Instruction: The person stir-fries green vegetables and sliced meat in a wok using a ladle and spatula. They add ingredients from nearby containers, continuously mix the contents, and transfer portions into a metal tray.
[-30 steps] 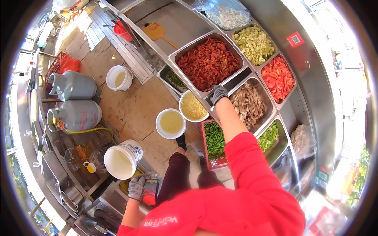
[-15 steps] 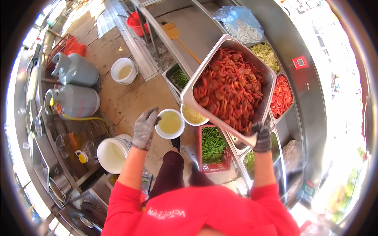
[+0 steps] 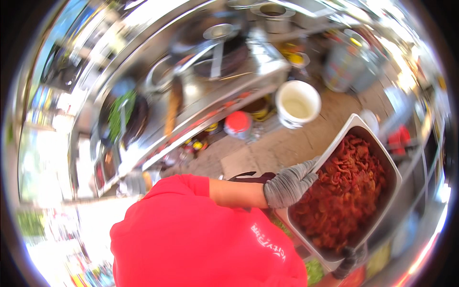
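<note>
I hold a deep rectangular steel pan (image 3: 357,125) filled with chopped red food (image 3: 345,196) at the right of the view. My left hand (image 3: 289,184), in a grey glove, grips the pan's near long rim. My right hand (image 3: 347,261), in a darker glove, holds the pan's lower corner and is partly hidden under it. My red sleeve and shirt fill the lower middle.
A white bucket (image 3: 297,103) of pale liquid stands on the floor beyond the pan, next to a red-lidded container (image 3: 237,122). A steel cooking counter (image 3: 201,103) carries a dark wok with greens (image 3: 122,117) and pots. Grey gas cylinders (image 3: 342,64) stand at the upper right.
My view has swung from the counter of food trays to the cooking side. The red-food pan, lifted half a second ago, stays in both hands and now sits low at my right.
</note>
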`<state>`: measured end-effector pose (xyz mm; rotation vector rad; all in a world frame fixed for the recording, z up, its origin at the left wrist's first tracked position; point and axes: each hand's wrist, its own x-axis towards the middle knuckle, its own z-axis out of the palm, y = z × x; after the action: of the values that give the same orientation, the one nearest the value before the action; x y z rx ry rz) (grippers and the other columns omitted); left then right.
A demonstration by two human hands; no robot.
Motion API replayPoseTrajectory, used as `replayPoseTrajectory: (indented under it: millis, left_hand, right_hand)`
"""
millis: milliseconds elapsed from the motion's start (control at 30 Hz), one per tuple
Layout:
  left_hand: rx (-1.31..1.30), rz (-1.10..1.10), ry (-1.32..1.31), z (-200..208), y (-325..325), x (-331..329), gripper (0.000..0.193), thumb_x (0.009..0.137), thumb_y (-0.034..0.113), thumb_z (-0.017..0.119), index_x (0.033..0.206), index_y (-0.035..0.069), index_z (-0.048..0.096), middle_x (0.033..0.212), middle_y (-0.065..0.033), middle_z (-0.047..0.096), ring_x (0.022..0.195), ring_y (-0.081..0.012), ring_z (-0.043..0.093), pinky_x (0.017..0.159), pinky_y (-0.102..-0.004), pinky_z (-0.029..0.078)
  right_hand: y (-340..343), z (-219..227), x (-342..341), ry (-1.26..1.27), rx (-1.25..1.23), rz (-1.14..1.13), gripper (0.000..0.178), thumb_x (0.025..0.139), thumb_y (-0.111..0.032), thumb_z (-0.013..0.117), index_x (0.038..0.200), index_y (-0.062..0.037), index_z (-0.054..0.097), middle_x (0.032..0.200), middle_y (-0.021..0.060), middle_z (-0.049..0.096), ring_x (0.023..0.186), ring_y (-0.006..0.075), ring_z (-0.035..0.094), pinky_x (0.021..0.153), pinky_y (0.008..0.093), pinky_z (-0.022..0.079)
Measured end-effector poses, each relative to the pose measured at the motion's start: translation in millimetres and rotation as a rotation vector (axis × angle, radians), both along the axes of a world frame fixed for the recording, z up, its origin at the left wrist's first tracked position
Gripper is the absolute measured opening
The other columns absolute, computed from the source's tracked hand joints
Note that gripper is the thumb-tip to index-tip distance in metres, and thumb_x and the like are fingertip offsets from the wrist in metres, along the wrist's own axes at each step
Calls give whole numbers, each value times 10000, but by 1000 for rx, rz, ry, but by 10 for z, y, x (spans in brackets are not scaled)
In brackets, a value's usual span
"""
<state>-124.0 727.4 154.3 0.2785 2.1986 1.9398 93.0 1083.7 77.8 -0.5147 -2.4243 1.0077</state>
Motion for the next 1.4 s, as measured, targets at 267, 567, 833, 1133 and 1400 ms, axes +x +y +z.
replayPoseTrajectory:
  millis: [267, 567, 833, 1133, 1400]
  left_hand:
    - [-17, 622, 13, 570, -2455, 855, 386, 948, 119, 565, 1288, -56, 507, 1159, -174, 635, 1050, -197, 611, 915, -293, 471]
    - [501, 1193, -149, 204, -5570, 803, 343, 980, 150, 499, 1273, -21, 547, 1073, -72, 644, 951, -113, 582, 836, -249, 474]
    - [1471, 1224, -558, -402, -6892, 351, 219, 933, 292, 566, 1003, 92, 621, 840, -47, 651, 610, -169, 613, 488, -304, 508]
    - [1646, 1135, -624, -462, -7116, 153, 209, 932, 349, 490, 942, 154, 562, 719, -31, 612, 503, -184, 558, 393, -313, 443]
    - [1842, 1044, -515, -262, -7168, -156, 306, 941, 402, 530, 940, 109, 616, 725, -32, 618, 517, -193, 549, 446, -328, 460]
  right_hand:
    - [-1527, 965, -1802, 31, 481, 618, 523, 780, -357, 696, 1172, -28, 591, 1074, 186, 600, 1006, 365, 566, 842, 469, 445]
    - [-6773, 2581, -4032, -266, 489, 1433, 271, 828, -222, 623, 1017, -27, 624, 971, 142, 606, 883, 292, 572, 808, 392, 452]
    - [-10969, 2458, -4416, -47, 961, 2121, 152, 839, -81, 539, 793, -24, 673, 752, 79, 625, 704, 187, 587, 686, 298, 486]
    - [-11979, 2566, -4005, -38, 1183, 2102, 142, 824, -96, 551, 777, -54, 678, 723, 50, 620, 648, 143, 566, 621, 286, 483]
    - [-11932, 2893, -4150, 65, 1560, 2088, 88, 796, -69, 587, 760, -46, 664, 682, 50, 602, 620, 127, 551, 594, 276, 470]
